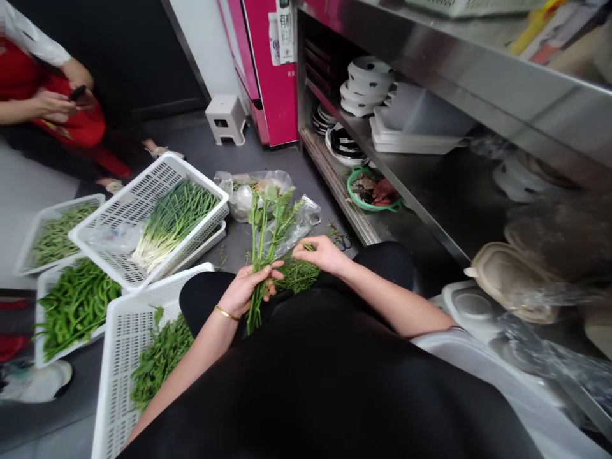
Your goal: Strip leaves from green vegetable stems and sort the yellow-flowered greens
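My left hand (251, 288), with a gold bangle at the wrist, is closed round a bunch of long green leafy stems (268, 223). The stems stand nearly upright, leaves at the top. To the right of the bunch, my right hand (321, 256) is closed in a pinch, and a small green piece of stem (308, 247) shows at its fingertips. Below and between my hands lies a heap of green trimmings (299, 274). At my left, a white basket (115, 344) holds loose leafy greens (162, 357), partly hidden by my forearm.
White baskets hold spring onions (176, 217), green peppers (79, 303) and green beans (62, 233). Plastic bags (258, 191) lie ahead on the floor. A steel shelf (430, 210) with dishes and a green colander (351, 185) stands right. A person (48, 95) with a phone stands left, near a stool (224, 111).
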The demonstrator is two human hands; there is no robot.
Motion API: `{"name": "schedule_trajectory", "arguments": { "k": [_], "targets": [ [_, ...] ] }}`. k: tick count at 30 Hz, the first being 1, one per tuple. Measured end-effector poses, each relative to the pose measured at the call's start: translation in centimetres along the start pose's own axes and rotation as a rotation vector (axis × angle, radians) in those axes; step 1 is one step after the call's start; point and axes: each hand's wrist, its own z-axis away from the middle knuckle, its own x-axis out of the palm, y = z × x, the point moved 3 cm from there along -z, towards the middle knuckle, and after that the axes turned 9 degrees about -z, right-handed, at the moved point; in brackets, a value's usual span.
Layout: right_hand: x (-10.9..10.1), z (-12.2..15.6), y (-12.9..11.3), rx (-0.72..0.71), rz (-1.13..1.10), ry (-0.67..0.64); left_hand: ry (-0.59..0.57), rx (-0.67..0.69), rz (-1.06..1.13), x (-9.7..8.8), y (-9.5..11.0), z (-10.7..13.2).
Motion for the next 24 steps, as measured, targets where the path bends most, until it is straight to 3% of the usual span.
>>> {"name": "schedule_trajectory", "arguments": {
  "k": [3, 8, 12, 17, 21, 24],
  "targets": [
    [-0.1, 0.5, 0.2, -0.017, 0.051, 0.020, -0.025, -0.012, -0.021, 0.1, -0.3, -0.1],
    [1.3, -1.4, 1.1, -0.021, 0.082, 0.008, -0.046, -0.057, -0.015, 0.9, -0.7, -1.1],
    [1.0, -0.8, 2.2, 0.045, 0.004, 0.062, 0.055, -0.050, 0.012, -0.3, -0.9, -1.4],
    [0.0, 1.0, 2.7, 0.202, -0.247, 0.091, 0.211, 0.054, 0.010, -1.2, -1.0, -1.7],
    [0.6, 0.0, 2.4, 0.222, -0.395, 0.143, 0.089, -0.013, 0.043, 0.3, -1.2, -1.9],
    [0.5, -0.9, 2.2, 0.145, -0.337, 0.219, 0.036, -0.003, 0.025, 0.6, -0.9, -1.4]
  ]
}}
